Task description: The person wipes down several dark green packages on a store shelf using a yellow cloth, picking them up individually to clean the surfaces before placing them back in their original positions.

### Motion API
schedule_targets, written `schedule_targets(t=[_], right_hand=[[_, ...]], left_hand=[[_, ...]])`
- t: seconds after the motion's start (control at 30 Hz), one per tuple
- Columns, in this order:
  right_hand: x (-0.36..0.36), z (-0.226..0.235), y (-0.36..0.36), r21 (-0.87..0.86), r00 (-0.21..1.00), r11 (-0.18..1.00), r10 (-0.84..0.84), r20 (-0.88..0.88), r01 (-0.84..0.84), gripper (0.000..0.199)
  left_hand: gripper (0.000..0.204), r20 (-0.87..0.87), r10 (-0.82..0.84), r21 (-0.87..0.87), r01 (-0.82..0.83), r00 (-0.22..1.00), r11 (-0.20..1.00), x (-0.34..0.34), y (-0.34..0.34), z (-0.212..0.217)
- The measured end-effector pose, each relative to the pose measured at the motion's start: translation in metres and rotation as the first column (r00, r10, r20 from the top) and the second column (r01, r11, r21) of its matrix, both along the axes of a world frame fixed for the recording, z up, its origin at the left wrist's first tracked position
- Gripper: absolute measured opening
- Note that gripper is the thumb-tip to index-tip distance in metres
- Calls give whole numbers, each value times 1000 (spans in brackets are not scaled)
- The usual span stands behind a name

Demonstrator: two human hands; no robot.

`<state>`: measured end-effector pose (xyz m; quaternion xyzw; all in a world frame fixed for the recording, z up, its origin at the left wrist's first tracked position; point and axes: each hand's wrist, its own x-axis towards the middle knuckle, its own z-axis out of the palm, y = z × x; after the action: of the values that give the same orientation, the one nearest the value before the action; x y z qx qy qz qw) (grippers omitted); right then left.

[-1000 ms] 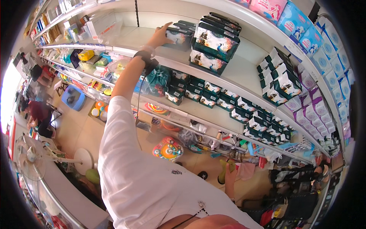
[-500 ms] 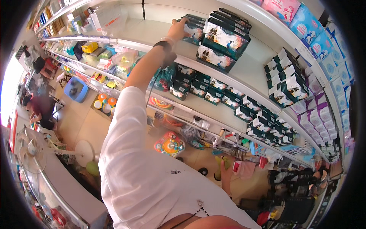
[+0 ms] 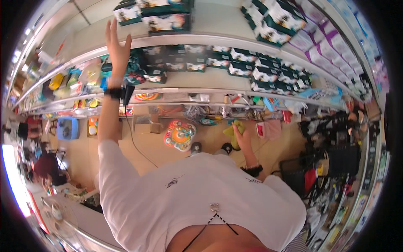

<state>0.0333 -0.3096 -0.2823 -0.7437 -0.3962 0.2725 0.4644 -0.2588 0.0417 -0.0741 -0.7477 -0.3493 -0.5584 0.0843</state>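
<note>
My left hand is raised at the edge of the upper shelf, its fingers spread and nothing in them. Just beyond its fingertips stands a dark green and white pack, beside a taller stack of like packs. A black strap and a dark device sit on my left wrist, with a thin cable hanging down. Lower and to the right, my right hand is closed around a yellow-green cloth, which hangs partly below the fingers.
Rows of similar packs fill the shelf below; another stack stands at upper right beside purple-and-white packages. A colourful toy lies on the floor near my feet. Dark chairs stand at right; another person is at far left.
My left hand has come off the packs on the upper shelf, its fingers now spread. My view has turned, so the shelves run more level. The cloth stays in my right hand.
</note>
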Motion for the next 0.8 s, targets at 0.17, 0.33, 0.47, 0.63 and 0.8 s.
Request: schedule_targets(t=[0.17, 0.33, 0.47, 0.63, 0.8], right_hand=[[45, 27, 40, -83, 963, 996, 58, 265, -37, 31], [110, 58, 80, -145, 725, 988, 131, 676, -43, 35], [163, 87, 101, -289, 561, 957, 238, 793, 2, 46], [214, 81, 144, -414, 320, 907, 415, 852, -76, 59], [227, 57, 150, -479, 279, 858, 513, 812, -183, 65]], left_hand=[[54, 66, -202, -183, 211, 977, 960, 25, -125, -73], [54, 13, -271, -634, 218, 962, 742, 17, -232, -202], [47, 361, 4, -847, 326, 932, 420, 2, -315, -257], [41, 179, 268, -916, 60, 947, 396, -13, -340, -252], [42, 248, 415, -896, 44, 876, 442, 34, -341, -230]])
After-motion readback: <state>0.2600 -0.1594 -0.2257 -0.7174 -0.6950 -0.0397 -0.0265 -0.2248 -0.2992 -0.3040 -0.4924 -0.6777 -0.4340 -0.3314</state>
